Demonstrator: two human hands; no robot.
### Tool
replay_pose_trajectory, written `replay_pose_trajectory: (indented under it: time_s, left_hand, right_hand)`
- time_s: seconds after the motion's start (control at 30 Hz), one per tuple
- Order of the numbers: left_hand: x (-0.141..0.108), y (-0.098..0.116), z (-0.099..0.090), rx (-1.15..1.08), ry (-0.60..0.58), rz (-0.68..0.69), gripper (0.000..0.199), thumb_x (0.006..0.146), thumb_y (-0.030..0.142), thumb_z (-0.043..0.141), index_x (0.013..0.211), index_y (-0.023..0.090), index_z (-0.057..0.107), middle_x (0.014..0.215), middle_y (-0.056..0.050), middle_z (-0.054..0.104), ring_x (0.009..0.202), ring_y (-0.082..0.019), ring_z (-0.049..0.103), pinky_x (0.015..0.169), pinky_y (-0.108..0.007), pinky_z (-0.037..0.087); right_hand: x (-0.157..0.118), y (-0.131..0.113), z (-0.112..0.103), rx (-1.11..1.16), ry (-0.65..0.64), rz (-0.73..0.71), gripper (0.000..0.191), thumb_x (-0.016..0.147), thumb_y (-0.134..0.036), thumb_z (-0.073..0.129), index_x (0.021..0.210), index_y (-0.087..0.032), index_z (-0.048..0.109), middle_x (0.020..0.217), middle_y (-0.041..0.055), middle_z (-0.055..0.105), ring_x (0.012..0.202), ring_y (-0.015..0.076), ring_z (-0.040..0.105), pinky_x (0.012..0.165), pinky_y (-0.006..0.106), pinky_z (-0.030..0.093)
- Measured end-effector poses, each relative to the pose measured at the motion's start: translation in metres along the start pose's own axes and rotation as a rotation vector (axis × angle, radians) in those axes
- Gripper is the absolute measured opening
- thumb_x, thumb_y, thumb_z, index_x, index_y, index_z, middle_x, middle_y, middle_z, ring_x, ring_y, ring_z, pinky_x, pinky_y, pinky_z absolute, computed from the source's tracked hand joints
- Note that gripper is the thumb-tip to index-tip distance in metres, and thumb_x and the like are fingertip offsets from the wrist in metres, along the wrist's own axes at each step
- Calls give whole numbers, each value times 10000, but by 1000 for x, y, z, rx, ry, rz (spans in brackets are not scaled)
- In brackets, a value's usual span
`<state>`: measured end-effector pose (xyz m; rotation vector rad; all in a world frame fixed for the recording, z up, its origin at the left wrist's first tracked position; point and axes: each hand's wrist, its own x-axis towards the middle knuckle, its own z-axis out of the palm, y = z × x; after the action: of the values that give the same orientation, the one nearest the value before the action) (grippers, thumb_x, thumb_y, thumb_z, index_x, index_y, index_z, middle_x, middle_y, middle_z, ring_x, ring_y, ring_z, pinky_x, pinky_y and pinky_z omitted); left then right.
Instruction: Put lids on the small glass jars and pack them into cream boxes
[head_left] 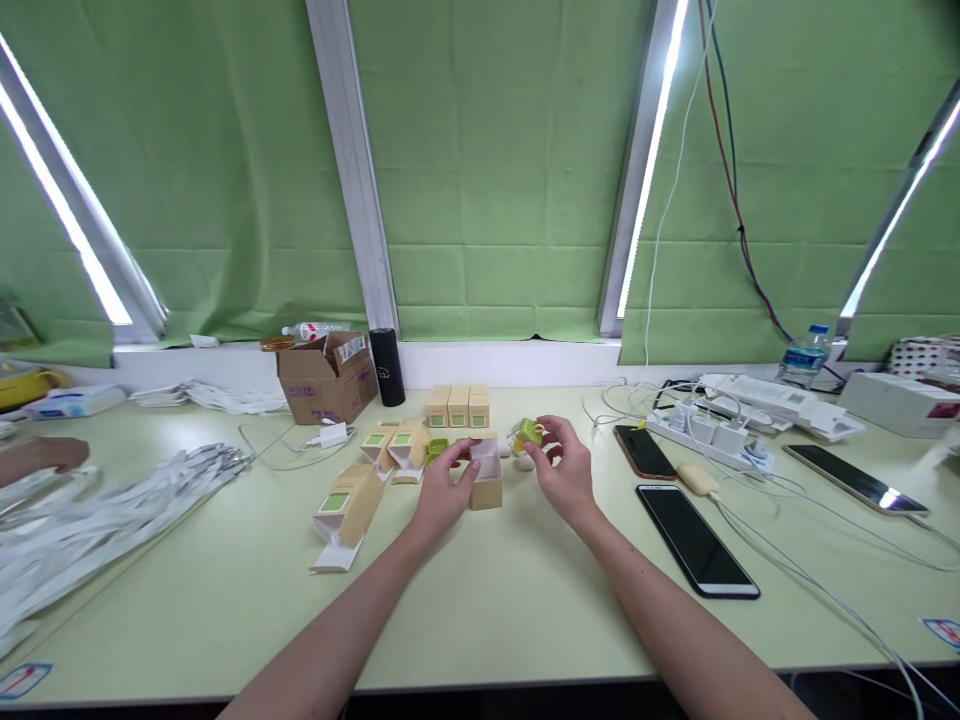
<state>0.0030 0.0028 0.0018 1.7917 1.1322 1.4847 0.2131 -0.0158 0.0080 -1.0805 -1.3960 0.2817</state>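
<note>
My left hand (444,487) grips the upper left side of a small tan carton (487,493), which stands on the table with its top open and a pale inside showing. Just right of the carton, my right hand (564,468) pinches a small yellow-green item (530,432) between thumb and fingers; its exact kind cannot be made out. Small white pieces (523,460) show below it, partly hidden by the fingers. Behind my left hand sits another green item (436,448). Left of that hand lie open tan cartons with green labels, the nearest carton (349,503) with its flap out.
Three closed cartons (458,407) stand at the back, near a black cylinder (387,367) and a brown cardboard box (326,380). Phones (697,540), cables and a power strip (705,438) fill the right. At far left, another person's hand (45,458) is by white straps (135,510).
</note>
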Motion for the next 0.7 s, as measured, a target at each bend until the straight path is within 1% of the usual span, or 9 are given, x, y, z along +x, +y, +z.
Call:
replay_pose_trajectory:
  time_s: [0.07,0.13,0.2,0.3,0.4,0.5,0.63,0.7]
  left_hand:
    - [-1,2,-1,-37,-6,-7,368,804,371,738,1144,234,771,1126,-87,789,983,-263,708,913,-408,530]
    - [-3,5,-1,-64,-25,-3,382,814,370,737,1171,236,767,1161,-87,783,1002,-261,703,931,-408,528]
    - [-4,7,-1,-75,-61,0,398,833,371,726,1204,233,757,1226,-92,766,1052,-269,694,968,-419,517]
    - [-5,7,1,-83,-95,-5,429,846,372,718,1248,226,738,1299,-102,738,1138,-290,676,1011,-437,499]
    - [-6,6,2,-96,-109,-7,430,847,384,722,1246,225,738,1284,-111,743,1160,-306,671,1019,-452,494]
    - [-5,6,1,-114,-118,-12,411,841,385,731,1222,230,750,1240,-105,760,1138,-309,676,1021,-461,489]
    - [-5,8,0,-164,-97,-28,429,823,346,734,1238,241,749,1255,-91,756,1127,-299,676,1027,-450,495]
    - [-5,9,0,-178,-105,-37,422,815,318,721,1229,241,756,1248,-90,759,1106,-294,680,1018,-443,503]
  right_hand:
    - [-1,-2,2,138,37,17,335,907,-389,675,1187,-226,587,1165,102,686,893,206,681,627,294,554]
    - [-2,-5,4,236,41,20,353,927,-428,666,1202,-232,567,1181,108,671,904,202,691,588,268,551]
    - [-6,-8,7,295,11,3,353,949,-437,645,1227,-244,541,1202,107,659,924,204,706,559,251,545]
    - [-13,-13,11,341,-57,-39,342,972,-405,622,1263,-260,518,1266,112,637,973,214,726,571,251,558]
    - [-19,-15,15,326,-135,-71,352,978,-346,610,1304,-265,505,1311,120,631,973,219,741,605,268,575]
    - [-21,-14,16,270,-194,-90,353,976,-301,595,1316,-266,502,1295,116,653,917,212,748,607,282,574]
    - [-17,-11,13,210,-187,-92,339,958,-282,605,1284,-268,514,1241,94,680,808,187,737,574,284,556]
    - [-15,-11,11,184,-187,-82,335,946,-280,613,1268,-266,522,1213,86,692,757,176,724,554,282,542]
